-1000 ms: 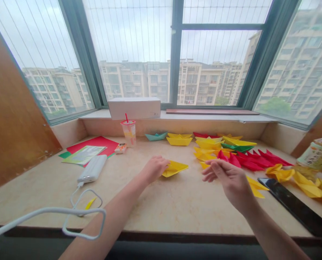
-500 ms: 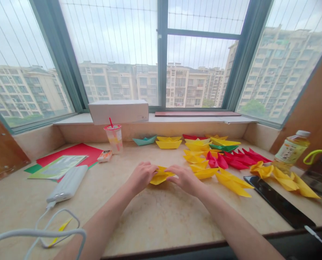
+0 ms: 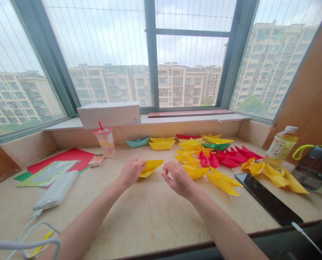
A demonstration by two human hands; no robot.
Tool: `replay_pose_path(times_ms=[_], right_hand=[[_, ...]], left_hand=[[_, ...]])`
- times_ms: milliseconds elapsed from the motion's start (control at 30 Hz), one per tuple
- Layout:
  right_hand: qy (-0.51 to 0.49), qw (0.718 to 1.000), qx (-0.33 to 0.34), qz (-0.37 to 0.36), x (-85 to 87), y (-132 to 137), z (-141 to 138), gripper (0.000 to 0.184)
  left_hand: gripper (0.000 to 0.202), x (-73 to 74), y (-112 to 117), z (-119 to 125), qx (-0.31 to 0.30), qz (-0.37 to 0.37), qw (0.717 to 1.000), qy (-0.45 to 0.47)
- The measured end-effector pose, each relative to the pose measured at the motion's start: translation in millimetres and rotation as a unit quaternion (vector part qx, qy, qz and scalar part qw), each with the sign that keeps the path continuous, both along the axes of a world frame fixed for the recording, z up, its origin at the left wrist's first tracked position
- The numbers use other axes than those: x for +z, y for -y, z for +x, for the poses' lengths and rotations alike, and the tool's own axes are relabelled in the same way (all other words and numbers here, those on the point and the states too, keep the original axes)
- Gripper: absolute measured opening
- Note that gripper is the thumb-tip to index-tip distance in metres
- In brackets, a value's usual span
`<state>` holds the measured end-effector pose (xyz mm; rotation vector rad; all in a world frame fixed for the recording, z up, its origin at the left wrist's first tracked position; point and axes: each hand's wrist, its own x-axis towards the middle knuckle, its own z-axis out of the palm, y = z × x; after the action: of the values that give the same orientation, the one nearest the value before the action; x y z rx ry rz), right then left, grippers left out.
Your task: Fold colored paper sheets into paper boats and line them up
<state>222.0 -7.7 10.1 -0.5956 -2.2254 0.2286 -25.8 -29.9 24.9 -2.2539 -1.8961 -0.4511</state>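
Note:
My left hand (image 3: 131,171) pinches the left end of a folded yellow paper boat (image 3: 151,167) that lies on the marble counter (image 3: 155,213). My right hand (image 3: 178,178) hovers just to the right of the boat with its fingers loosely curled and apart, holding nothing. Beyond and to the right lie several finished paper boats: a teal one (image 3: 138,142), yellow ones (image 3: 162,144), a green one (image 3: 216,146) and red ones (image 3: 231,157).
A plastic cup with a red straw (image 3: 105,141) and a white box (image 3: 109,114) stand at the back left. Red and green paper sheets (image 3: 60,162), a white power bank (image 3: 56,190) with cable, a black phone (image 3: 267,198), a tea bottle (image 3: 281,148) and a dark flask (image 3: 313,168) lie around.
My right hand came in from the right onto the yellow boat, then let go and drew back a little. My left hand has stayed on the boat. The view has shifted to the right.

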Motion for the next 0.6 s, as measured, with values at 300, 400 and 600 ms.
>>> replay_pose_path(times_ms=[300, 400, 600], right_hand=[[0.08, 0.995, 0.035, 0.051, 4.0, 5, -1, 0.015], [0.094, 0.993, 0.019, 0.064, 5.3, 0, -2, 0.013], [0.127, 0.987, 0.019, 0.098, 7.0, -9, -8, 0.004]], left_hand=[[0.025, 24.6, -109, 25, 0.008, -0.039, 0.999, -0.026], [0.021, 22.2, -135, 30, 0.013, -0.046, 0.999, -0.018], [0.023, 17.6, -168, 38, 0.01, -0.066, 0.998, 0.0]])
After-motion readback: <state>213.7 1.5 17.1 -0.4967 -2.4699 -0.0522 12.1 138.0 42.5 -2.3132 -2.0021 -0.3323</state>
